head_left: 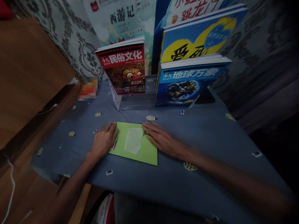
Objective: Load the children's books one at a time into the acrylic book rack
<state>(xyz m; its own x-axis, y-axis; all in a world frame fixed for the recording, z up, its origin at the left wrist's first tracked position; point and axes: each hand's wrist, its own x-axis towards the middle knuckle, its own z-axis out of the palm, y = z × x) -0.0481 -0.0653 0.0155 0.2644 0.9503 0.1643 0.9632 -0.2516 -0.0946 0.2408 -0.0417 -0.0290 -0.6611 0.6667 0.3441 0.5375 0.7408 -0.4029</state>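
Note:
A thin green book (137, 152) lies flat on the cloth-covered table, with a pale patch of printed text on its cover. My left hand (105, 137) rests along its left edge, fingertips at the far left corner and thumb on the cover. Part of a barcode label shows beside that thumb. From the right, my right hand (163, 140) reaches over the cover's far right part. Its fingers lie stretched out and flat, partly hiding some dark print there.
Beyond the green book, a red book (130, 68) and a blue earth book (184, 84) stand in clear holders. Taller books rise behind, including a yellow-and-blue one (173, 43). A brown wooden panel (30, 71) is at the left. A white cable (11, 183) lies at lower left.

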